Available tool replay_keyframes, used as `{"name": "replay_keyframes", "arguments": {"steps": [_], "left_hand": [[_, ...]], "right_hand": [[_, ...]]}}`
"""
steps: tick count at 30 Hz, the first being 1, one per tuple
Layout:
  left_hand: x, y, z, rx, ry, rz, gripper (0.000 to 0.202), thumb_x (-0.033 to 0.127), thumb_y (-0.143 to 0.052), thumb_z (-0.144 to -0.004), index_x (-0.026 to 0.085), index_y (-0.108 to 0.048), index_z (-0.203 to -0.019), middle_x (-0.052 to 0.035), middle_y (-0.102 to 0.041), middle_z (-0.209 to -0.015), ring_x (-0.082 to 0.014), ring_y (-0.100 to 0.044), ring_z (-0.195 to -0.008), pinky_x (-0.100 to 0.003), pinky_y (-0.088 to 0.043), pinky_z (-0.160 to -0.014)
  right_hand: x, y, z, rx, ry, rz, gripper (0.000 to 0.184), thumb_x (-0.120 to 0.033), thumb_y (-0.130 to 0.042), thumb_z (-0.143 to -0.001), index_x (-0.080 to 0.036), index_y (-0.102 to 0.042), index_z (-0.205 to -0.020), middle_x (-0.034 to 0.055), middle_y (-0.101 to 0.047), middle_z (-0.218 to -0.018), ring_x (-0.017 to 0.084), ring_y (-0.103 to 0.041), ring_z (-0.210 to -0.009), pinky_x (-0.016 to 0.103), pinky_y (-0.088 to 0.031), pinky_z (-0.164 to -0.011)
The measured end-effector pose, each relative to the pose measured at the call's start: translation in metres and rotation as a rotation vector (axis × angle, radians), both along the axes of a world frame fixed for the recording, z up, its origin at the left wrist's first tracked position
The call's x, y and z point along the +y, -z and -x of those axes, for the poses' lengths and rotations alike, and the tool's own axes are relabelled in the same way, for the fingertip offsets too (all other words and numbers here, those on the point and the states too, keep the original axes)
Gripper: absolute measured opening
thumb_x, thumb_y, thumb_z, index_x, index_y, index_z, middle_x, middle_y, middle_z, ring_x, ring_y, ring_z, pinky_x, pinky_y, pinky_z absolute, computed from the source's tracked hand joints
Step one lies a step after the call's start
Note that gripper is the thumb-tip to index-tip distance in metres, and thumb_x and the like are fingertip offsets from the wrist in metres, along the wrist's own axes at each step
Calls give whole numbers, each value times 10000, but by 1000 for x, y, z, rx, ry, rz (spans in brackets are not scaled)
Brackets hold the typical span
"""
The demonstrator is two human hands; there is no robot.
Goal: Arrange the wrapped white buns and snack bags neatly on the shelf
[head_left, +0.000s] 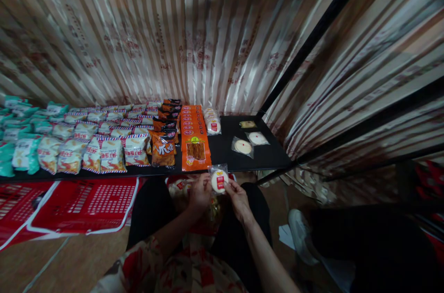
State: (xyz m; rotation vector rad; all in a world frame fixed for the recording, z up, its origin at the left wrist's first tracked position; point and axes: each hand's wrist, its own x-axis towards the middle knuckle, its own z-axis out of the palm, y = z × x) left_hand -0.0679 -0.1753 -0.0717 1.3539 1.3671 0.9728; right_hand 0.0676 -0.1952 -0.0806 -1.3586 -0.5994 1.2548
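Observation:
My left hand (200,192) and my right hand (238,197) both grip a small round white cake in a clear wrapper with a red label (219,180), held just below the front edge of a black shelf (227,154). On the shelf to the right lie two similar wrapped round cakes (243,147) (257,138) and a small yellowish packet (247,124). A stack of the same cakes (212,123) stands behind them. Orange snack packs (195,147) lie in a row just left of my hands.
Rows of snack bags (104,154) fill the shelf's left part, teal ones (21,154) at far left. Red plastic baskets (83,205) lie on the floor at left. Striped sheeting (194,34) backs the shelf. Another person's white shoe (301,233) is at right.

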Motion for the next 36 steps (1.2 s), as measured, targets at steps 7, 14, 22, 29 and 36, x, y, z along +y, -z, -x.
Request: {"name": "replay_keyframes", "arguments": {"steps": [7, 14, 22, 29, 36], "left_hand": [[11, -17, -7, 157, -18, -78, 243, 88, -469, -777, 173, -600, -962, -46, -592, -967, -128, -597, -849, -265, -502, -810], [24, -29, -15, 286, -8, -62, 252, 111, -471, -802, 181, -604, -1004, -33, -590, -930, -131, -576, -829, -259, -482, -808], [43, -31, -26, 344, -18, -83, 269, 121, -426, -833, 152, -600, -1035, -65, -606, -975, -155, -576, -886, -285, -464, -861], [58, -36, -37, 351, -14, -66, 313, 59, -464, -763, 153, -607, -1025, -61, -605, -986, -158, -573, -955, -271, -451, -902], [71, -40, -45, 348, -14, -54, 394, 66, -452, -768, 134, -550, -1144, -86, -615, -1047, -169, -581, -994, -289, -445, -933]], "right_hand": [[13, -11, -5, -103, 28, 0, 532, -484, -786, -528, -166, -713, -947, 51, -727, -811, 209, -660, -716, 307, -527, -658], [25, -15, -18, -407, 39, 46, 548, -556, -710, -557, -144, -725, -918, 78, -727, -856, 234, -652, -779, 322, -512, -702], [36, -22, -27, -769, -22, 63, 590, -605, -560, -665, -162, -691, -1032, 33, -689, -741, 173, -598, -620, 268, -449, -592], [56, -20, -34, -825, -8, -4, 578, -577, -526, -686, -127, -688, -1011, 66, -686, -769, 170, -581, -597, 285, -464, -611], [69, -20, -35, -771, -27, -24, 545, -517, -519, -716, -125, -634, -1077, 73, -689, -828, 177, -626, -618, 287, -486, -617]]}}
